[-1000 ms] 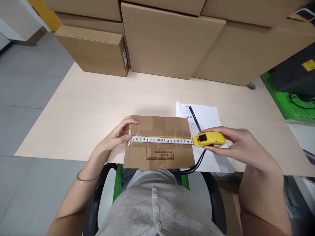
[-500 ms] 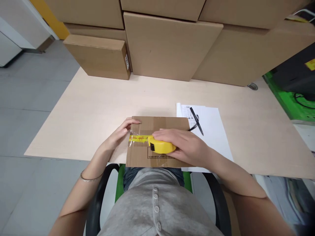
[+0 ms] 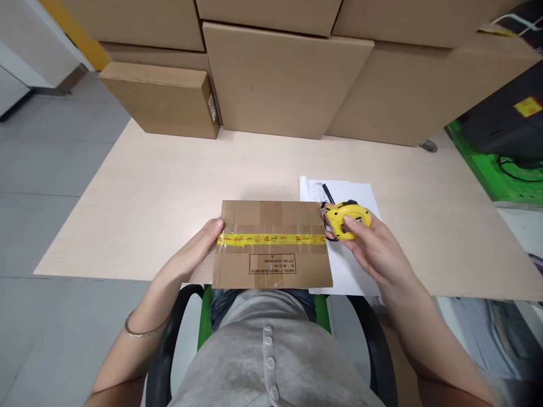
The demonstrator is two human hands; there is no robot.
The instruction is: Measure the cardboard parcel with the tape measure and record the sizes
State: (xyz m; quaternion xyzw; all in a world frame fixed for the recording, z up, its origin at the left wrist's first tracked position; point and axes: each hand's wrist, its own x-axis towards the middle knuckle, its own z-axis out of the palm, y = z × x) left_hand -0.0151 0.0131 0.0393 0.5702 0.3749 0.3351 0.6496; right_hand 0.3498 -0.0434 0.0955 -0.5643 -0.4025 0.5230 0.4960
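Note:
A flat cardboard box lies close to my body, with yellow printed tape across it and a framed label of small print below the tape. My left hand grips the box's left edge; its thumb shows by the upper corner, while the other fingers are mostly hidden. In my right hand is a yellow tape measure, held just off the box's right side with the thumb on its face. White paper lies under that hand, and a black pen on it is partly covered by the tape measure.
Large cardboard boxes line the back of the table. A smaller box stands at the back left. To the right are a green surface and a dark object with a yellow label. Chair armrests flank my lap.
My right hand has moved the tape measure from the box's top to beyond its right edge, turning it over. My left hand has slid slightly down the left edge.

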